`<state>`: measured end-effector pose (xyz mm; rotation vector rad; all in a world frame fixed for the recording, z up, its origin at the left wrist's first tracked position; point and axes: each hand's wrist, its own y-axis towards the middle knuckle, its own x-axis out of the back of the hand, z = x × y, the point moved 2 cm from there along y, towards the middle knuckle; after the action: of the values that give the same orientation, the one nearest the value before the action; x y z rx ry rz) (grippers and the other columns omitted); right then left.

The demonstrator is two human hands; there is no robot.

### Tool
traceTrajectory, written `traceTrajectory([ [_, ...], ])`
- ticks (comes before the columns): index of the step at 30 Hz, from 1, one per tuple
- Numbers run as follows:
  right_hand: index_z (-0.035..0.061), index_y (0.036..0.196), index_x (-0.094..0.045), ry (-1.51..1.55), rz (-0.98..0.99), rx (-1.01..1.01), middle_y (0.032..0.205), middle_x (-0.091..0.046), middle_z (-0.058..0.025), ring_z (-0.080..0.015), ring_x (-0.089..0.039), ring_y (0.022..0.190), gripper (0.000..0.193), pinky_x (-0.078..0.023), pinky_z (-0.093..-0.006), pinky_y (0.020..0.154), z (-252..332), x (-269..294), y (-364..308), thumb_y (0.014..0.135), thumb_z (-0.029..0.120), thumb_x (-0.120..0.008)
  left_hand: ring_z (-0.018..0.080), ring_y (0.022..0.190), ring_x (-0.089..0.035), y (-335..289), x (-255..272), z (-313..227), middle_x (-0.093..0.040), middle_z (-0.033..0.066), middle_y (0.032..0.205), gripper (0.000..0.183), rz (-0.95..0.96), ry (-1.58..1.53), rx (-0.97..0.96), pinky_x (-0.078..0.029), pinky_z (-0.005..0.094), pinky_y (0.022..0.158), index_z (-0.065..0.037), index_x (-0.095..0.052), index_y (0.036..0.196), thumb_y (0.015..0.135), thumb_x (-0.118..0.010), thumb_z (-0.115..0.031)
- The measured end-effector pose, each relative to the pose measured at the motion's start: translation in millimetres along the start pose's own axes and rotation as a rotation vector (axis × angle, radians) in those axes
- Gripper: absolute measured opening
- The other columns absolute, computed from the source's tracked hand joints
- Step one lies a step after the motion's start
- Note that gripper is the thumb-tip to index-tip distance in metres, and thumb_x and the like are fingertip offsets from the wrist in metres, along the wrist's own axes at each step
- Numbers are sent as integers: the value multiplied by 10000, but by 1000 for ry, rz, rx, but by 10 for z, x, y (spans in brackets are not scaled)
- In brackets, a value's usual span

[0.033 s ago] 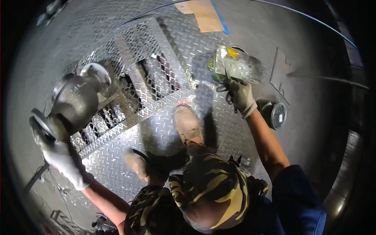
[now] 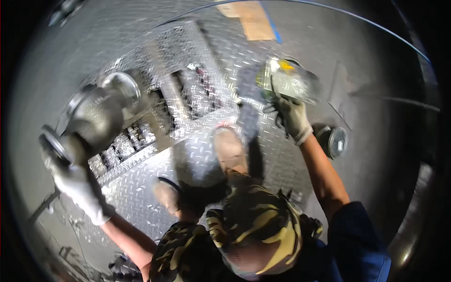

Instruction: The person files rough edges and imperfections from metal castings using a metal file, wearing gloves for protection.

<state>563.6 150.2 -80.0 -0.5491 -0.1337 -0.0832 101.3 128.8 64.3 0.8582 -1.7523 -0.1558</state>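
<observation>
A bulbous grey metal casting with round flanges, like a valve body (image 2: 96,115), stands at the left on metal mesh. My left hand (image 2: 73,176), in a pale glove, closes around its near flange; some fingers are hidden behind the rim. At the right, my right hand (image 2: 292,117), in a pale glove with dark fingertips, reaches to the near edge of a clear plastic bag (image 2: 300,87). Its fingers are apart, one stretched up along the bag's left side. A small yellow piece (image 2: 285,65) lies on or in the bag; blur hides its kind.
Under the casting, a mesh grating (image 2: 174,42) with open gaps borders a diamond-plate floor (image 2: 136,197). My boots (image 2: 230,148) stand close to the grating. A round can (image 2: 337,142) lies beside my right forearm. Cardboard (image 2: 256,21) and a blue cable (image 2: 329,8) are at the far side.
The whole scene has shifted slightly right in the picture, with more blur. Both hands keep their places beside the casting and the bag.
</observation>
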Motion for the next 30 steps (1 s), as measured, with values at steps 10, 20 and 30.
traceTrajectory([
  [10,-58,1170,-606,190,378,49,929,-708,-150,-180,-669,693,301,-526,-279,587,217,-1764,191,975,125,-465,293,1413,-343,-341,336,214,-355,207,1524,560,-36,-217,-164,-273,403,1152,31,-341,1470,964,-548,-91],
  [20,-83,1166,-615,110,452,217,983,-703,-175,-160,-639,851,345,-508,-293,754,244,-3203,741,956,187,-572,320,1424,-313,-906,343,643,-281,241,1553,614,15,-507,396,-270,401,1133,63,-340,1442,911,-619,-70],
  [30,-75,1168,-615,-267,365,449,907,-681,-107,-134,-622,709,332,-528,-269,625,727,-3716,747,954,178,-583,115,928,-576,-471,475,957,-596,106,1162,714,-42,-739,710,-466,224,796,89,-382,1430,865,-719,-188],
])
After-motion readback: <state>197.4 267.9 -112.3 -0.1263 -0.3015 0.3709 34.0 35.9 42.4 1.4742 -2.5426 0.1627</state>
